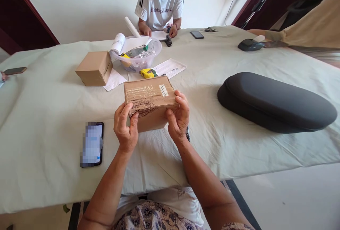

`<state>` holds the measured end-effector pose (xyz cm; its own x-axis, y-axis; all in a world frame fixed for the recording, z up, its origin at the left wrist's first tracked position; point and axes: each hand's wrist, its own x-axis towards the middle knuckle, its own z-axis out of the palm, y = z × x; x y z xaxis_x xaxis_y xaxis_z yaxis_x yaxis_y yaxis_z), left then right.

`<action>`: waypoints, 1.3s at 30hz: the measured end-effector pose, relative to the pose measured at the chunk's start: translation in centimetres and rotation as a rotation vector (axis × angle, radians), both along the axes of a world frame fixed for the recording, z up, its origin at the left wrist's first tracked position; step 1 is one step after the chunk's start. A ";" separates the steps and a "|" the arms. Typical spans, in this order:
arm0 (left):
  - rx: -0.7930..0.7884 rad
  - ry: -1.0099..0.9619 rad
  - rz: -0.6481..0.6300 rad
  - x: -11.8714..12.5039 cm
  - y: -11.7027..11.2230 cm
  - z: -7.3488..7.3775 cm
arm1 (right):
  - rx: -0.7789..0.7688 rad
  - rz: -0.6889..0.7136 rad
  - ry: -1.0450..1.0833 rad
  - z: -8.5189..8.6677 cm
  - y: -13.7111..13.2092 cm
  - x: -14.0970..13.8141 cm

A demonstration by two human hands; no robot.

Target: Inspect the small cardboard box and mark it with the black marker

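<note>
Box (150, 101), taped cardboard, sits between my hands, long axis left to right; left hand (125, 128) and right hand (178, 116) clamp its ends, fingers curled, above the table's (53, 124) near edge.

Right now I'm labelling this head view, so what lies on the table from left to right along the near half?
Phone → left hand → taped cardboard box, gripped on both sides → right hand → dark padded case.

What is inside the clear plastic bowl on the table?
In the clear plastic bowl lie a yellow tool and paper rolls. Smaller items underneath are too jumbled to identify.
</note>
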<state>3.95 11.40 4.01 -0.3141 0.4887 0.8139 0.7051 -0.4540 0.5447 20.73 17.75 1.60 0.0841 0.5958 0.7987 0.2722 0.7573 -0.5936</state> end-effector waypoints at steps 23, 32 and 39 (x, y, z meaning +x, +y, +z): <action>0.043 0.100 -0.078 -0.4 0.2 -3.0 | -0.423 -0.222 0.006 -1.0 2.4 4.4; -0.011 0.019 -0.214 -0.7 0.5 -3.5 | -0.882 -0.498 -0.613 -4.1 1.4 8.2; -0.003 0.008 -0.254 -1.1 0.6 -3.6 | -0.960 -0.392 -0.415 -3.0 1.2 6.9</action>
